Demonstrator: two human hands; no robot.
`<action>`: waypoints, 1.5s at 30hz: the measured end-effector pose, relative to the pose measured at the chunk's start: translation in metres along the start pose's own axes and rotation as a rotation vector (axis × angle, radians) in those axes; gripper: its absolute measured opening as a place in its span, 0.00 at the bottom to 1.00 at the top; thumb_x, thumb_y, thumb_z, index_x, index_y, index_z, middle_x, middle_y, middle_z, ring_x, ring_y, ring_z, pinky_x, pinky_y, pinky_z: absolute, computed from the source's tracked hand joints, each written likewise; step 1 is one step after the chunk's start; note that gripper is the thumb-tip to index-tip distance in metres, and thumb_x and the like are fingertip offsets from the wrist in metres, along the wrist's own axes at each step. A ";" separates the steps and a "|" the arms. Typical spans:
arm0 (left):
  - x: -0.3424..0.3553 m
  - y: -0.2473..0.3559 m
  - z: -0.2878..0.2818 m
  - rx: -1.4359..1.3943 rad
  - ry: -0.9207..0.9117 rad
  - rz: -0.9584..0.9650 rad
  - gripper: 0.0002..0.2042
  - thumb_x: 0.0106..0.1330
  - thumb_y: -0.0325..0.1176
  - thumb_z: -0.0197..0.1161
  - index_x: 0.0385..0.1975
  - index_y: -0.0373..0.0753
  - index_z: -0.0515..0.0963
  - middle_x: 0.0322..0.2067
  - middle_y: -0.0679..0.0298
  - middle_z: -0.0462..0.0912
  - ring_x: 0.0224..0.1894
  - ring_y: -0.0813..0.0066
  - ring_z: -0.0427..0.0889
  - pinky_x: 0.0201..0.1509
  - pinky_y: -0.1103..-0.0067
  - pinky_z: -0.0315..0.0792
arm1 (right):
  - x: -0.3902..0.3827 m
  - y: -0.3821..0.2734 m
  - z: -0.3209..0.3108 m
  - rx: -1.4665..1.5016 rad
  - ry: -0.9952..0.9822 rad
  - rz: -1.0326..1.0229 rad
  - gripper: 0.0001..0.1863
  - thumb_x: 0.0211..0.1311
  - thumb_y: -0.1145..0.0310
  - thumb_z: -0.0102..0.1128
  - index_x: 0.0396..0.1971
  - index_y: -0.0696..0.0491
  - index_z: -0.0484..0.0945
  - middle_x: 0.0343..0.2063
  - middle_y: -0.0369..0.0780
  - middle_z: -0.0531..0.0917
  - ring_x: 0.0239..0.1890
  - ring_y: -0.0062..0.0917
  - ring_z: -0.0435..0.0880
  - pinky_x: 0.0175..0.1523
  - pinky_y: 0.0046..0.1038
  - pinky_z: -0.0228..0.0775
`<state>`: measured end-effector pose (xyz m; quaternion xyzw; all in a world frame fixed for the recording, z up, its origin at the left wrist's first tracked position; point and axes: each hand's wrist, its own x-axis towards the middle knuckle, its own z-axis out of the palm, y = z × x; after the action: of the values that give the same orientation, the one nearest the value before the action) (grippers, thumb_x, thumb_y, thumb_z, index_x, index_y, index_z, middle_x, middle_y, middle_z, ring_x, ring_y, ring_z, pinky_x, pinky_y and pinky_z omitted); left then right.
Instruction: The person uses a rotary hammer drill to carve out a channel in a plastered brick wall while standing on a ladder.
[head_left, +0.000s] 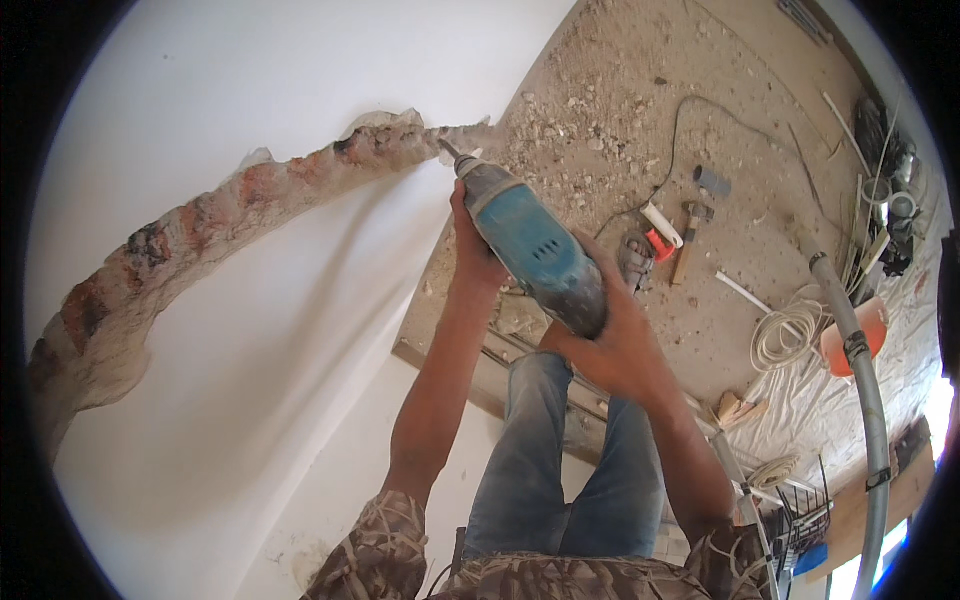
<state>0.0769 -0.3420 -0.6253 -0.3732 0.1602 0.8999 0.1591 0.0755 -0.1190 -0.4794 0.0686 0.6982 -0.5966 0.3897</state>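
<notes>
Both my hands grip a dusty blue hammer drill (pixel 545 250), held at a slant across the middle of the view. My left hand (pixel 477 240) is closed round its front housing, just behind the chuck. At the rear end my right hand (pixel 615 345) is wrapped round the body near the handle; its finger on any trigger is hidden. The drill's chisel bit (pixel 448 148) points up and left, its tip at the narrow far end of a rough groove (pixel 215 215) cut in the white wall (pixel 270 80). Reddish brick shows inside the groove.
Rubble (pixel 590 110) covers the floor beyond the wall's edge. A dark cord (pixel 677 130) winds over it. A hammer (pixel 688 245), grey pipe piece (pixel 712 181) and coiled white cable (pixel 785 335) lie rightward. A long grey pipe (pixel 862 370) rises at right beside an orange container (pixel 868 325).
</notes>
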 end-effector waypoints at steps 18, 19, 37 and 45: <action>0.006 0.022 -0.011 0.162 0.134 0.100 0.33 0.70 0.70 0.47 0.47 0.43 0.79 0.38 0.57 0.85 0.40 0.63 0.87 0.46 0.65 0.84 | 0.009 -0.006 0.053 -0.018 0.117 -0.107 0.49 0.45 0.78 0.59 0.74 0.53 0.54 0.57 0.60 0.77 0.61 0.56 0.77 0.66 0.44 0.67; 0.008 0.024 -0.009 0.158 0.164 0.128 0.33 0.70 0.70 0.46 0.45 0.43 0.80 0.38 0.56 0.84 0.40 0.62 0.86 0.45 0.64 0.84 | 0.013 -0.010 0.054 -0.018 0.117 -0.091 0.49 0.45 0.78 0.59 0.74 0.53 0.54 0.56 0.60 0.77 0.60 0.56 0.77 0.65 0.44 0.67; -0.043 -0.011 -0.005 0.208 0.169 0.122 0.36 0.67 0.70 0.53 0.55 0.40 0.74 0.40 0.53 0.86 0.40 0.65 0.89 0.43 0.63 0.87 | -0.058 0.038 0.081 0.096 0.110 -0.146 0.53 0.44 0.81 0.56 0.76 0.55 0.46 0.61 0.61 0.72 0.64 0.57 0.73 0.70 0.42 0.62; -0.009 0.010 -0.037 0.097 0.000 0.128 0.38 0.64 0.74 0.52 0.48 0.37 0.78 0.38 0.51 0.86 0.37 0.62 0.89 0.40 0.66 0.87 | -0.022 0.032 0.106 -0.166 0.192 -0.233 0.54 0.44 0.80 0.59 0.76 0.53 0.48 0.61 0.58 0.70 0.59 0.56 0.78 0.63 0.44 0.72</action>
<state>0.1020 -0.3678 -0.6422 -0.3539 0.2271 0.8994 0.1192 0.1577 -0.1955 -0.4890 0.0117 0.7822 -0.5689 0.2538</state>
